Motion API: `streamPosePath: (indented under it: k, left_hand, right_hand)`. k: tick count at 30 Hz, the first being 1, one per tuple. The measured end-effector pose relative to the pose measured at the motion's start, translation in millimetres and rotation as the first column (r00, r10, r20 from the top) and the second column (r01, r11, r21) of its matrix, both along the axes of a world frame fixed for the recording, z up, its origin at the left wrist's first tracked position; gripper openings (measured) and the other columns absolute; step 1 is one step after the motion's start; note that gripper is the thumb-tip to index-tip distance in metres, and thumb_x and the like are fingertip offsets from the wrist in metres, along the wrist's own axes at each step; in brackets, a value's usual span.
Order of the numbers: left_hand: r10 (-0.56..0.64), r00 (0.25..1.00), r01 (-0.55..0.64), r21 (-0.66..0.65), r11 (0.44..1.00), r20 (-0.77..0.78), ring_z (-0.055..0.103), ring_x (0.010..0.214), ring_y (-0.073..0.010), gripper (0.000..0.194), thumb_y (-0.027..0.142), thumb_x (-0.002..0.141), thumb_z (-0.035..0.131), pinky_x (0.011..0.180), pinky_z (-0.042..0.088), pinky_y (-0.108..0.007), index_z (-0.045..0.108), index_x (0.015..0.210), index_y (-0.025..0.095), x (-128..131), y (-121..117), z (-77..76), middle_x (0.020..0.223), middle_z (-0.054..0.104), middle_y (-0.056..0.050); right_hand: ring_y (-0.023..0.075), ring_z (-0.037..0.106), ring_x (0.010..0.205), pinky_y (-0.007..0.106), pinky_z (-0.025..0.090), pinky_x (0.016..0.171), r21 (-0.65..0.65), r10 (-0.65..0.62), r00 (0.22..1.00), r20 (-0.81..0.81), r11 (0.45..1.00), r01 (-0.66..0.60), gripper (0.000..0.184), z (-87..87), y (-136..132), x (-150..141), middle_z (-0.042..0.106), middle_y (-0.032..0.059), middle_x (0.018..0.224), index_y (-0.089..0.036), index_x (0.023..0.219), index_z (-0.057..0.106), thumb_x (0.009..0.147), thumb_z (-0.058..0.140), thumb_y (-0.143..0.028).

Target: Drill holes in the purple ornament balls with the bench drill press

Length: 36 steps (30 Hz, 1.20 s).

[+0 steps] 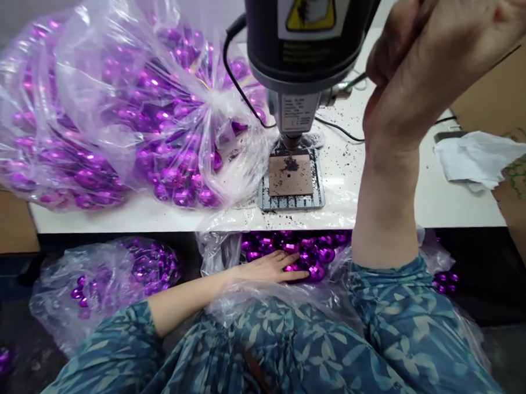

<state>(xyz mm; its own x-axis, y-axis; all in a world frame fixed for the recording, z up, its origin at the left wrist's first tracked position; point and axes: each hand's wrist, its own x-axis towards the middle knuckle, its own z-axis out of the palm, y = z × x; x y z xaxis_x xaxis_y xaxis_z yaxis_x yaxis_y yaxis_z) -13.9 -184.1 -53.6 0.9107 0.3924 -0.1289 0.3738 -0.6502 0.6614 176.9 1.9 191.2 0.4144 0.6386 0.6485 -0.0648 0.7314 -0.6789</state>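
Observation:
My left hand (pixel 275 267) lies with fingers apart on shiny purple faceted balls (pixel 307 254) in an open plastic bag (pixel 222 251) at my lap. Raised at the upper right, my right hand (pixel 431 56) is closed around the lever (pixel 357 81) of a small drill press (pixel 312 61). Its grip end is hidden in my fingers. Below the press head, a brown square plate (pixel 290 175) with a small dark hole rests on the slotted metal base (pixel 293 204). Dark shavings are heaped on the plate. No ball shows on it.
A large gathered clear bag (pixel 111 110) of purple balls fills the left of the white table (pixel 346 208). Another bag (pixel 105 279) sits lower left. Crumpled white paper (pixel 481 158) lies by a cardboard box (pixel 503 105) at right. A black cable (pixel 235 70) hangs beside the press.

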Motion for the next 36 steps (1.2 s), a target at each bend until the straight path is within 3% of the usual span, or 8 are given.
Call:
streamPosePath:
  k: [5,8,11,19,22,24,29,36]
  left_hand:
    - [0.205,0.913,-0.287,0.197,0.937,0.354,0.068,0.121,-0.0233,0.029,0.018,0.091,0.061,0.111,0.054,-0.045,0.073,0.113,0.032,-16.7,56.9,17.2,0.126,0.075,-0.003]
    - [0.513,0.76,-0.647,0.382,0.66,0.4,0.069,0.112,-0.0252,0.032,0.003,0.088,0.046,0.097,0.058,-0.048,0.069,0.103,0.019,-42.0,116.1,39.5,0.109,0.075,-0.011]
    - [0.78,0.614,-0.691,0.561,0.457,0.121,0.064,0.117,-0.0331,0.035,-0.003,0.086,0.043,0.097,0.053,-0.05,0.068,0.106,0.012,-62.4,168.1,63.4,0.112,0.071,-0.02]
    - [0.856,0.48,-0.591,0.652,0.476,-0.19,0.045,0.14,-0.0458,0.032,0.01,0.086,0.063,0.109,0.039,-0.058,0.07,0.117,0.007,-72.7,210.7,85.4,0.135,0.061,-0.029]
    - [0.819,0.57,-0.742,0.468,0.48,0.065,0.059,0.125,-0.0375,0.035,0.03,0.092,0.067,0.105,0.047,-0.056,0.067,0.125,0.018,-75.1,201.4,95.6,0.123,0.07,-0.018]
    - [0.784,0.563,-0.826,0.143,0.545,0.261,0.069,0.103,-0.0271,0.04,0.044,0.099,0.058,0.094,0.057,-0.047,0.061,0.134,0.024,-71.5,188.4,100.8,0.115,0.072,-0.011]
    - [0.844,0.413,-0.534,-0.66,0.529,0.343,0.072,0.08,-0.0198,0.045,0.056,0.1,0.052,0.071,0.063,-0.039,0.06,0.133,0.026,-40.2,158.3,94.4,0.113,0.073,-0.013]
    - [0.885,0.383,-0.375,-0.831,0.411,0.265,0.073,0.095,-0.0204,0.061,0.057,0.083,0.077,0.073,0.062,-0.033,0.058,0.13,0.024,-6.8,151.5,66.3,0.124,0.071,-0.011]
  right_hand:
    - [0.0037,0.036,0.036,0.023,0.018,0.041,0.317,-0.036,0.997,-0.061,0.947,0.054,0.035,-8.1,9.9,-1.8,0.037,-0.0078,0.042,-0.022,0.06,0.046,0.091,0.046,-0.006]
    - [0.0041,0.036,0.037,0.023,0.02,0.042,0.328,-0.045,0.996,-0.078,0.942,0.069,0.036,-9.3,9.8,-0.5,0.038,-0.0064,0.045,-0.02,0.059,0.05,0.094,0.051,-0.013]
    - [0.0037,0.037,0.038,0.023,0.022,0.044,0.301,-0.079,0.995,-0.054,0.949,0.091,0.036,-7.3,5.4,-0.9,0.039,-0.0065,0.046,-0.018,0.059,0.053,0.088,0.061,-0.039]
    - [0.0036,0.038,0.038,0.024,0.023,0.046,0.315,-0.127,0.992,-0.024,0.94,0.128,0.041,-5.4,-0.2,-3.9,0.033,-0.0073,0.045,-0.019,0.056,0.046,0.082,0.062,-0.048]
    - [0.0022,0.036,0.037,0.022,0.027,0.048,0.333,-0.105,0.994,-0.033,0.936,0.11,0.044,-4.5,-0.5,-4.7,0.029,-0.0084,0.043,-0.019,0.054,0.043,0.08,0.063,-0.048]
    - [0.0017,0.034,0.035,0.022,0.029,0.049,0.336,-0.089,0.995,-0.041,0.937,0.097,0.046,-3.4,-1.0,-5.8,0.026,-0.0089,0.042,-0.018,0.052,0.041,0.078,0.064,-0.049]
    - [0.0029,0.034,0.035,0.024,0.023,0.044,0.36,-0.065,0.992,-0.108,0.927,0.1,0.044,-2.5,-0.8,-8.8,0.024,-0.0083,0.043,-0.018,0.052,0.044,0.073,0.068,-0.049]
    - [0.0049,0.031,0.034,0.028,0.019,0.042,0.318,-0.077,0.991,-0.109,0.942,0.108,0.046,-3.6,-4.3,-11.0,0.023,-0.0083,0.043,-0.02,0.052,0.041,0.072,0.067,-0.053]
